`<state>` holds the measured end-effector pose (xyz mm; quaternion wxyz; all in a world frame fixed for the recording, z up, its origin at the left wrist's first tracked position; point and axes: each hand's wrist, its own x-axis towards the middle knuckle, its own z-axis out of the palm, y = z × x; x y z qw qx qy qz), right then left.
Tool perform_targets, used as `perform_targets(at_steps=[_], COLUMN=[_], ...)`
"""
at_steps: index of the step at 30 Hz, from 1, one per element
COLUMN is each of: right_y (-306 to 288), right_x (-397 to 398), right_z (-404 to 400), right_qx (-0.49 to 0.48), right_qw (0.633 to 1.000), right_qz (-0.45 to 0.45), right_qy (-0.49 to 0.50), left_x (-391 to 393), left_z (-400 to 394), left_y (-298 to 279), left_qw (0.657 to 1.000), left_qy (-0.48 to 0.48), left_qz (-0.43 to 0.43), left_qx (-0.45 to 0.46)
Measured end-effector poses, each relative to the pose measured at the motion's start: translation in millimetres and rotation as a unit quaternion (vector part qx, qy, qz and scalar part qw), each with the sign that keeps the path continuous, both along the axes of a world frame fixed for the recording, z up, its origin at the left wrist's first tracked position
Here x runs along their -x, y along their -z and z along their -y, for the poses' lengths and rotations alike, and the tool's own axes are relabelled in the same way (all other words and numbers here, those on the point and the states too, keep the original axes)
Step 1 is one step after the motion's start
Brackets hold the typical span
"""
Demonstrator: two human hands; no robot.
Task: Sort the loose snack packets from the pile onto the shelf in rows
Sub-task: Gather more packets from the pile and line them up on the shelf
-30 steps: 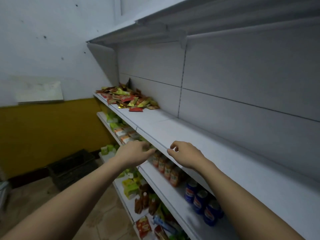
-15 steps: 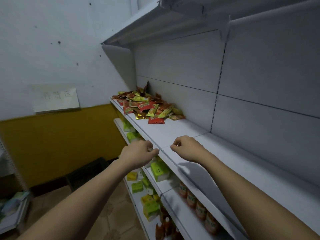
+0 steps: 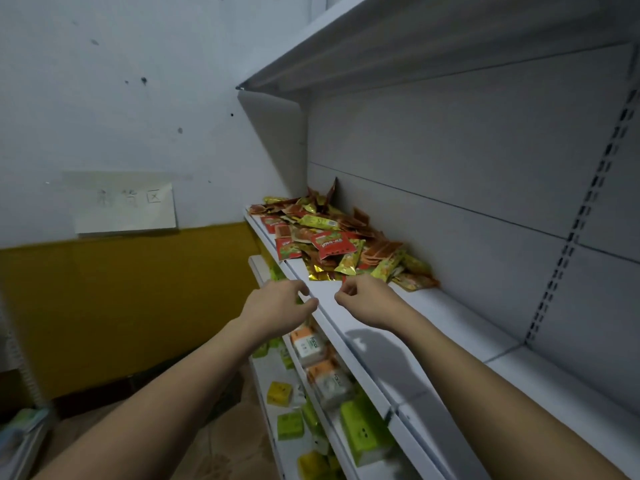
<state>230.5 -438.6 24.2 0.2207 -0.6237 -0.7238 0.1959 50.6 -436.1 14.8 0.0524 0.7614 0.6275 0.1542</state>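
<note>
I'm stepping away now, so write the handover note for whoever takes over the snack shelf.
Left hand: loosely curled, holding nothing, at the shelf's front edge.
Right hand: fingers curled, seemingly holding nothing, just short of the pile.
Snack packets: all in one loose pile at the far end of the white shelf.
Done: no rows laid yet.
Left: pick packets from the pile and line them up in rows along the shelf.

One view only, from a wide-angle camera on my head. It looks forward and down along a white shelf point(image 3: 450, 317) that runs from lower right toward the far left corner. My left hand point(image 3: 277, 306) and right hand point(image 3: 367, 299) sit near the centre, close to the lens, forearms entering from the bottom edge. The pile of snack packets point(image 3: 332, 244) lies just beyond them. Lower shelves point(image 3: 277, 393) show beneath, and straight edges bow outward near the frame borders
</note>
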Motion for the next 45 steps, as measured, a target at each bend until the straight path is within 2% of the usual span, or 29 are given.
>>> perform_targets(at_steps=[7, 13, 18, 27, 32, 39, 42, 45], right_y=[9.2, 26.4, 40.4, 47.4, 43.5, 42.3, 37.2, 29.9], right_x=[53.1, 71.4, 42.1, -32.8, -46.8, -38.1, -36.6, -34.7], right_z=[-118.4, -192.0, -232.9, -324.3, -360.8, -449.4, -498.3, -536.2], right_qx=[0.031, 0.025, -0.002, -0.077, -0.116, -0.119, -0.094, -0.019], right_qw=[0.997, 0.990, 0.974, 0.908, 0.892, 0.890, 0.885, 0.898], right_qz=[-0.023, -0.071, -0.108, -0.192, -0.108, -0.115, -0.085, 0.008], right_qy=[0.067, 0.123, 0.201, 0.365, 0.424, 0.424, 0.447, 0.440], left_x=[46.2, 68.3, 37.1, -27.7, -51.9, -55.5, -43.1, -38.8], left_z=[-126.5, -222.5, -289.2, -398.5, -457.1, -569.1, -621.3, -665.4], left_y=[20.7, 24.6, 33.6, 34.3, 30.9, 29.5, 27.5, 28.3], left_qw=[0.996, 0.989, 0.975, 0.949, 0.937, 0.929, 0.922, 0.914], left_qy=[0.064, 0.133, 0.200, 0.299, 0.328, 0.349, 0.362, 0.386], left_qz=[0.058, 0.060, 0.093, 0.102, 0.122, 0.118, 0.129, 0.119], left_qx=[0.004, 0.010, 0.012, 0.015, 0.008, -0.038, -0.037, -0.029])
